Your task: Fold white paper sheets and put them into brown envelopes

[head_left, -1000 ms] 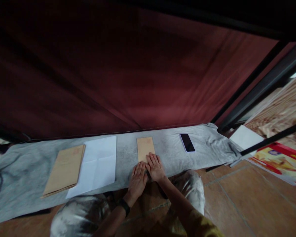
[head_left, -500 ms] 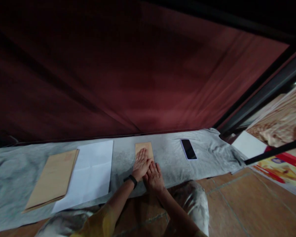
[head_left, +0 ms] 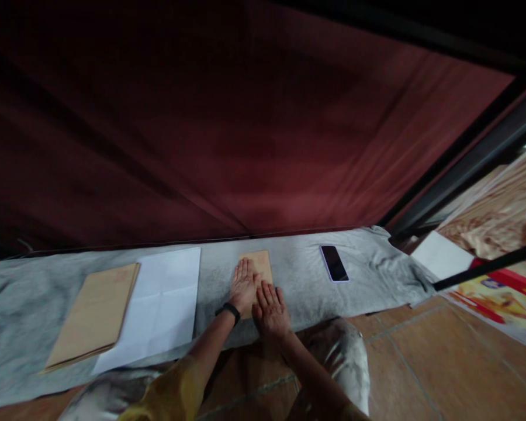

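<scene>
While our left hand [head_left: 243, 283] lies flat on the small brown envelope [head_left: 263, 262], its fingers straight and close together, our right hand [head_left: 272, 311] rests palm down over the lower right part, fingers slightly spread; neither grips anything. We have that envelope directly before us on the grey cloth-covered tabletop [head_left: 296, 272]. Left of it, we see white paper [head_left: 164, 307], partly overlapped by a stack of larger brown envelopes [head_left: 92, 310]. Farther right, well apart from our hands, lies a dark-screened phone [head_left: 334, 264].
</scene>
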